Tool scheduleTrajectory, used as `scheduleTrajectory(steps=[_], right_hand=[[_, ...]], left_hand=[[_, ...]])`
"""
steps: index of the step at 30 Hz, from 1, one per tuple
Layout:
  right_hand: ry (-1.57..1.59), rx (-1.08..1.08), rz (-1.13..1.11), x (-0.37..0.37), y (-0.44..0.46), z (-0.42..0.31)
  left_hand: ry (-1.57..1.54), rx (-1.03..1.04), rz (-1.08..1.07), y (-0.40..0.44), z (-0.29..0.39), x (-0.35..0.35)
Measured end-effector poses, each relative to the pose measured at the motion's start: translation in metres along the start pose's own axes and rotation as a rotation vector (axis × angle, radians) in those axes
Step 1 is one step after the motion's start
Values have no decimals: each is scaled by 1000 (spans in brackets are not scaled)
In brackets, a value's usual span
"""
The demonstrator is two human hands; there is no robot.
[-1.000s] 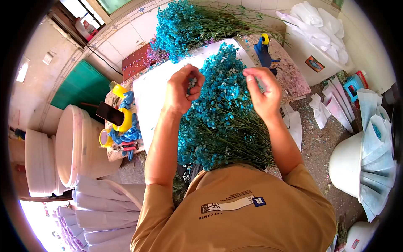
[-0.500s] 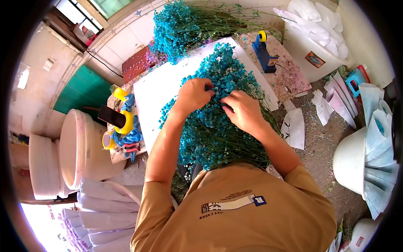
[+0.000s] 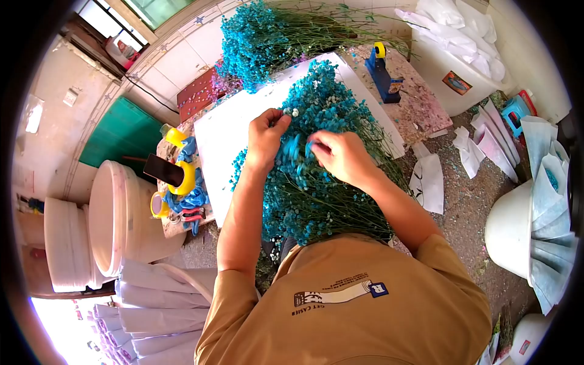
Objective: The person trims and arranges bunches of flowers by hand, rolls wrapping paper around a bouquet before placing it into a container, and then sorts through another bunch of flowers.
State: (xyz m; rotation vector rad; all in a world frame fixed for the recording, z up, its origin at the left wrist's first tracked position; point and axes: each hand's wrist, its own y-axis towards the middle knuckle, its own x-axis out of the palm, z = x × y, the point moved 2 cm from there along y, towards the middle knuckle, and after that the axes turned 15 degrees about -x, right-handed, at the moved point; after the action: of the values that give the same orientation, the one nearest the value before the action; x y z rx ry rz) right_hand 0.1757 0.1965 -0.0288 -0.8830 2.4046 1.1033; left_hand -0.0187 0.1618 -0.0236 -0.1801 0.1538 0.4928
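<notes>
A large bunch of blue-dyed baby's breath (image 3: 322, 100) lies across the white sheets (image 3: 228, 121) on the worktable and reaches toward my body. At the left edge of the bunch, my left hand (image 3: 266, 140) is closed in a pinch, with a small whitish sprig (image 3: 295, 112) at its fingertips. My right hand (image 3: 344, 157) hovers over the middle of the blossoms, thumb and fingers pinched together on blurred blue flowers. Green stems (image 3: 359, 210) spread below my right forearm. Another blue bunch (image 3: 249, 45) rests at the back of the table.
A blue tape dispenser (image 3: 382, 76) stands at the back right. At the left are a phone (image 3: 163, 170), yellow tape rolls (image 3: 185, 177) and red-handled pruners (image 3: 193, 214). Tubs (image 3: 106, 213) stand left; a white bucket (image 3: 508, 234) with wrapped bunches stands right.
My left hand has moved left and slightly up, away from my right hand, and a whitish sprig now shows at its fingertips. My right hand has shifted slightly left and blurs with motion.
</notes>
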Motion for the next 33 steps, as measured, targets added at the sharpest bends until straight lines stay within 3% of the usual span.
scheduleTrajectory(steps=[3,6,12,14,15,16,21,25,27,29,31,32,33], right_hand=[[-116,-155,250,11,22,9],[-193,-79,82,16,34,19],[-136,-117,99,15,37,13],[-145,-112,92,14,39,8],[-148,-114,92,14,39,11],[-183,-114,61,16,37,16],[-178,-107,101,15,31,18],[117,-42,194,-24,34,15],[240,-13,318,-58,31,34],[267,68,402,-90,26,68],[288,234,371,-107,21,112],[258,365,279,-110,13,131],[248,362,277,-107,6,149]], left_hand=[[32,80,29,-3,2,4],[74,139,69,-7,5,6],[-19,130,81,-5,-6,8],[-220,15,130,-6,-7,12],[-222,18,129,-3,-4,9],[-417,28,113,1,-2,-1],[-935,107,-198,-15,35,-62],[-896,56,-436,-82,24,-106],[-642,74,-353,-125,-4,-135],[-206,-100,-328,-171,-41,-173],[397,-269,-276,-206,-64,-182],[391,-273,-278,-222,-75,-180],[696,-224,-199,-232,-86,-175]])
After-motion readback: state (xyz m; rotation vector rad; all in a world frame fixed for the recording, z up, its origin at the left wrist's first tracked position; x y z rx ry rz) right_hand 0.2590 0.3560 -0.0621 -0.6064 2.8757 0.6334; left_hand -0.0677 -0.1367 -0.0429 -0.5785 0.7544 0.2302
